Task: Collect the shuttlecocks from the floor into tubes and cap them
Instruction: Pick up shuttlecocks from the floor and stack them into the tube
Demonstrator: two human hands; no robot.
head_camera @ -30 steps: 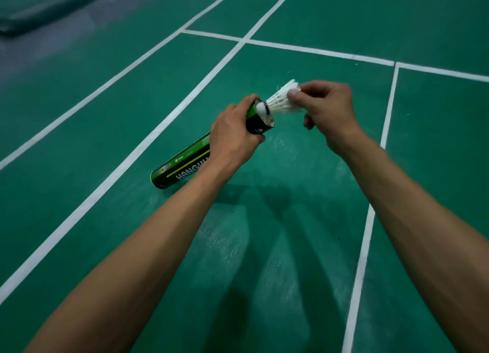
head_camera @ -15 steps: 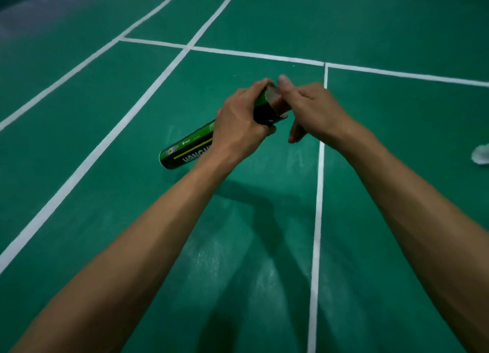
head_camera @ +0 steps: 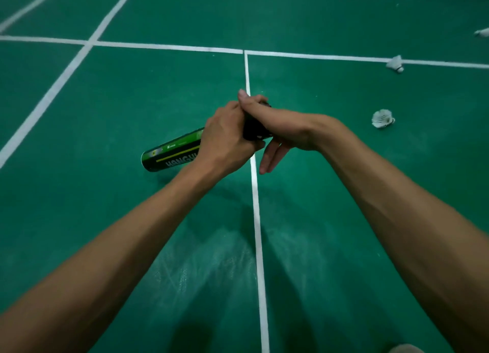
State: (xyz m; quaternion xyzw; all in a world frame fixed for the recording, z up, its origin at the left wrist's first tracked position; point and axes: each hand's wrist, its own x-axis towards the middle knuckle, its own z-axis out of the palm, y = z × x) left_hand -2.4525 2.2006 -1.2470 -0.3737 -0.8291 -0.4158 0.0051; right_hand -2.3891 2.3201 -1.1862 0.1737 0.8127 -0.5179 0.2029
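A black and green shuttlecock tube [head_camera: 172, 154] is held slanted above the court floor. My left hand [head_camera: 227, 138] grips it near its upper end. My right hand [head_camera: 285, 125] presses its palm flat over the tube's mouth, thumb up and fingers hanging straight down. The mouth and anything inside the tube are hidden by my hands. Three white shuttlecocks lie on the floor to the right: one close by [head_camera: 383, 118], one on the cross line [head_camera: 395, 64], and one at the far right edge [head_camera: 483, 32].
The floor is green court surface with white lines; one line [head_camera: 255, 193] runs under my hands toward me. A pale object [head_camera: 404, 348] shows at the bottom right edge, too cut off to identify.
The shuttlecock my right hand pinched at the tube's mouth has gone inside. The right hand has turned palm-on over the opening. The view has swung right, showing more shuttlecocks.
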